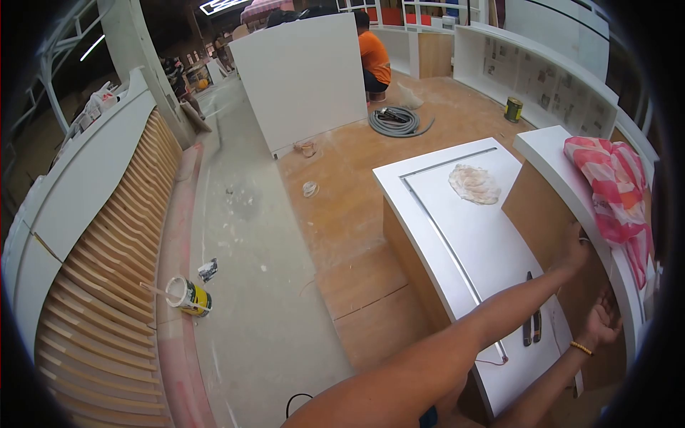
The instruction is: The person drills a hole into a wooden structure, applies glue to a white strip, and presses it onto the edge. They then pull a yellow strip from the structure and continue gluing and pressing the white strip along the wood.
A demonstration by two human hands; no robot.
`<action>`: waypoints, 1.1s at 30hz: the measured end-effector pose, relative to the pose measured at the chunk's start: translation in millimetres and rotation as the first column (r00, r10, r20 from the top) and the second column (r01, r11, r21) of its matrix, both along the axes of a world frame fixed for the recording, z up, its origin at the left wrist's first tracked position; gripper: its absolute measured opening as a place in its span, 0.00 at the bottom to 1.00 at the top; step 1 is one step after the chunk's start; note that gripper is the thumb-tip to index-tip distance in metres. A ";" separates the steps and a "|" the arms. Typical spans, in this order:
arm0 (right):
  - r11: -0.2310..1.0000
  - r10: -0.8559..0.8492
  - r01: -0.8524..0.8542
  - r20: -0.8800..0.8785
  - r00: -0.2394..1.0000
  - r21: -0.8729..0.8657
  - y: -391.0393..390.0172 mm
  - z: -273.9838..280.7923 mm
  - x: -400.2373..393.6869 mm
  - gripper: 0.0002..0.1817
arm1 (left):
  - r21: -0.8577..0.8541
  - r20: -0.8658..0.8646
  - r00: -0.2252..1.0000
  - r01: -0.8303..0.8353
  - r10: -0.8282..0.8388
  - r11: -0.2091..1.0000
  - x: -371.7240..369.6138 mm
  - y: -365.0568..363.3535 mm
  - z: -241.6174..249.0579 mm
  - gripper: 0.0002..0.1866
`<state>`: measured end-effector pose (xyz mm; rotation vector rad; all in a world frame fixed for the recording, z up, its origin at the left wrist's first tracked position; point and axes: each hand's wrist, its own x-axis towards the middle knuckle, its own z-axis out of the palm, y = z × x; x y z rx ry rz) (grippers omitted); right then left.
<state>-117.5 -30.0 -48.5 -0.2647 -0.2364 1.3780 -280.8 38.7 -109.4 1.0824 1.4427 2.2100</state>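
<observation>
My left hand (573, 246) reaches under the raised white ledge (553, 153), against the brown inner panel (539, 192). A small pale thing shows at its fingers, which are mostly hidden. Lower down, my right hand (604, 324) is beneath the same ledge, palm turned up and fingers loosely spread, with nothing visible in it. A beaded bracelet (581, 348) circles that wrist. Between my forearms, dark-handled pliers (532, 314) lie on the white counter top (492, 246). A narrow metallic strip (442, 246) runs in the counter, with a thin wire at its near end.
A crumpled pale cloth (474, 184) lies on the counter; a pink-and-white cloth (610, 182) drapes over the ledge. Coiled grey hose (401, 123) and a paint bucket (189, 296) stand on the floor. A person in orange (373, 57) crouches behind a white panel (300, 82).
</observation>
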 end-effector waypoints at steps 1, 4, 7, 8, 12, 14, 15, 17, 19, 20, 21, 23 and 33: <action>1.000 -0.010 0.010 -0.006 1.000 -0.025 0.9 1.7 10.2 0.43 | 0.022 0.012 1.000 0.019 -0.020 1.000 -0.3 2.6 -2.5 0.18; 0.992 -0.107 0.107 0.004 0.994 -0.066 3.4 2.1 43.6 0.42 | 0.037 0.085 0.996 0.029 -0.032 0.999 3.1 7.7 -8.2 0.19; 0.986 -0.157 0.157 0.010 0.988 -0.057 1.9 3.4 73.2 0.42 | 0.035 -0.044 0.989 -0.137 0.139 0.990 3.6 6.9 -7.9 0.15; 0.986 -0.160 0.160 0.008 0.987 -0.049 2.7 2.2 82.5 0.42 | 0.078 -0.014 0.989 -0.143 0.145 0.987 4.2 11.6 -10.2 0.15; 0.984 -0.179 0.179 -0.012 0.984 -0.017 10.3 -6.1 115.4 0.41 | 0.083 0.068 0.995 -0.075 0.070 0.994 7.9 10.9 -8.3 0.16; 0.981 -0.195 0.195 -0.023 0.981 0.007 14.6 -11.6 127.4 0.41 | 0.011 0.047 0.998 -0.039 0.039 0.999 4.1 -0.3 -1.1 0.16; 0.979 -0.205 0.204 -0.034 0.978 -0.014 24.5 -18.8 140.2 0.40 | -0.024 0.017 0.999 -0.048 0.048 0.999 2.4 -3.0 0.8 0.16; 0.974 -0.222 0.219 -0.054 0.974 -0.057 45.8 -31.6 165.6 0.38 | -0.090 -0.043 0.995 -0.096 0.092 0.991 -0.1 -11.3 3.9 0.14; 0.962 -0.269 0.265 -0.052 0.962 -0.069 50.0 -30.5 174.1 0.37 | -0.147 -0.109 0.982 -0.172 0.157 0.974 -0.6 -18.1 8.3 0.12; 0.952 -0.301 0.297 -0.039 0.953 -0.073 46.3 -26.8 178.4 0.37 | -0.151 -0.111 0.982 -0.170 0.154 0.974 -0.8 -18.2 8.6 0.13; 0.940 -0.336 0.334 -0.020 0.942 -0.077 39.2 -19.8 177.7 0.36 | -0.154 -0.112 0.982 -0.166 0.149 0.974 -0.3 -17.8 8.9 0.14; 0.901 -0.425 0.426 0.031 0.905 -0.084 18.4 -1.4 173.5 0.36 | -0.158 -0.088 0.988 -0.140 0.127 0.977 0.5 -19.2 10.5 0.14; 0.810 -0.568 0.582 0.146 0.810 -0.075 -32.2 39.6 129.7 0.31 | -0.159 -0.034 0.995 -0.097 0.093 0.982 3.4 -28.9 16.3 0.16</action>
